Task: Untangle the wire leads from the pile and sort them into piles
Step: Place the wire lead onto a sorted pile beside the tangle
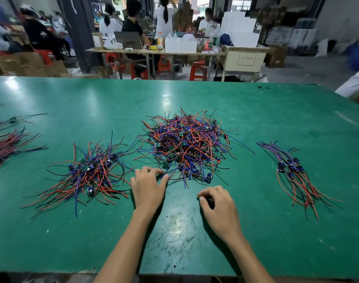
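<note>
Tangled pile of wire leads (186, 146) just beyond fingertips of both hands, mid-table. Left hand (148, 185) flat on green table (256, 111), fingers spread, tips touching wire ends at pile's near edge. Right hand (219, 207) nearer, fingers loosely curled, holding nothing. Loose sorted pile (88, 176) left of left fingers; neat bundle (297, 174) well right of right fingers.

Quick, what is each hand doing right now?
Left hand: fingers reaching the tangled pile; its grip cannot be told.
Right hand: loosely curled, holding nothing visible.
</note>
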Demonstrator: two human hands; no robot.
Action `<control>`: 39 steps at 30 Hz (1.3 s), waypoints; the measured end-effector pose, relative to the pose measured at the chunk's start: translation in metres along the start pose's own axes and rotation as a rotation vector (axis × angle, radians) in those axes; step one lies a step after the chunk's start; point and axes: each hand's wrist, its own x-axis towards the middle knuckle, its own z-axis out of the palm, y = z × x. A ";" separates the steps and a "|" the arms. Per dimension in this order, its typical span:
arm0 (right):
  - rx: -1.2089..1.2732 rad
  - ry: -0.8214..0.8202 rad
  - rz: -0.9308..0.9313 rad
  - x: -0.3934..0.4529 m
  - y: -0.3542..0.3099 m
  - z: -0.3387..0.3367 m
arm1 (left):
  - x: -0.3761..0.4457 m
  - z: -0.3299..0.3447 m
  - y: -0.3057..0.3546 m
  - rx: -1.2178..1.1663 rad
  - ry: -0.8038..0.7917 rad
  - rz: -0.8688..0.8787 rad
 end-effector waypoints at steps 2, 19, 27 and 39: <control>-0.004 0.002 0.000 0.001 0.001 0.000 | 0.000 0.003 0.003 -0.004 -0.001 0.031; 0.111 0.124 0.058 0.005 0.003 0.001 | -0.008 0.001 0.000 -0.121 0.073 0.025; -0.105 0.176 0.303 0.044 0.005 0.002 | -0.018 -0.006 0.000 -0.211 0.214 0.126; 0.635 0.207 0.117 0.025 0.015 -0.005 | -0.047 0.002 0.035 -0.138 0.195 0.606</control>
